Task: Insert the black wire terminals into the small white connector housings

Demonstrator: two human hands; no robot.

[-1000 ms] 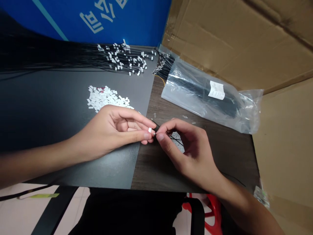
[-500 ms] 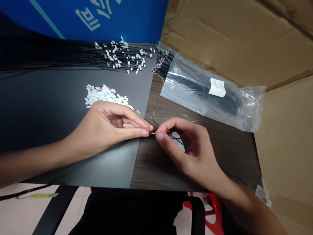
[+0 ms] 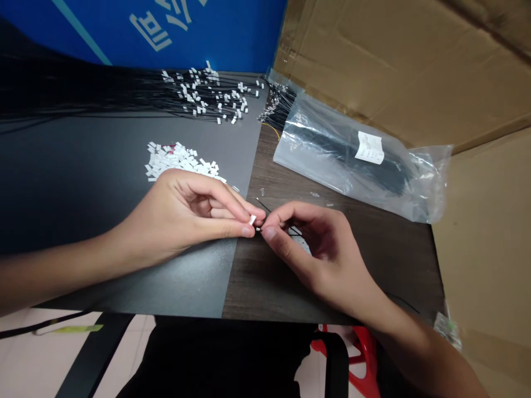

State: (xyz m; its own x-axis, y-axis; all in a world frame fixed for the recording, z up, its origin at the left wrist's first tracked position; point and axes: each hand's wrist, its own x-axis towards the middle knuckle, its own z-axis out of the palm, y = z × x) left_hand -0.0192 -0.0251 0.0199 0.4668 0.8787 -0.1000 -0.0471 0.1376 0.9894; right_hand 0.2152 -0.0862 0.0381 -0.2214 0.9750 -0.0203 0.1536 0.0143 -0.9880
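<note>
My left hand (image 3: 186, 213) pinches a small white rectangular tab (image 3: 252, 219) between thumb and index finger. Facing it, my right hand (image 3: 326, 246) is closed on a thin black cable (image 3: 264, 205) at its fingertips. One cable end with a small metal tip points up and left past the right index finger; another metal tip (image 3: 258, 229) shows in the narrow gap between the two hands. Whether this tip touches the left fingers I cannot tell. Behind my left hand lies a pile of white tabs (image 3: 182, 159), partly covered by it.
A bundle of black cables (image 3: 124, 91) with white-tabbed ends runs along the back left. At the back right, a clear plastic bag (image 3: 323, 143) holds more black cables. Small clear pieces (image 3: 315, 194) lie on the wood-patterned tabletop (image 3: 394, 249). Cardboard (image 3: 398, 61) stands behind and right.
The white tab has turned and shows more of its face between my left fingertips. Both hands have shifted only slightly.
</note>
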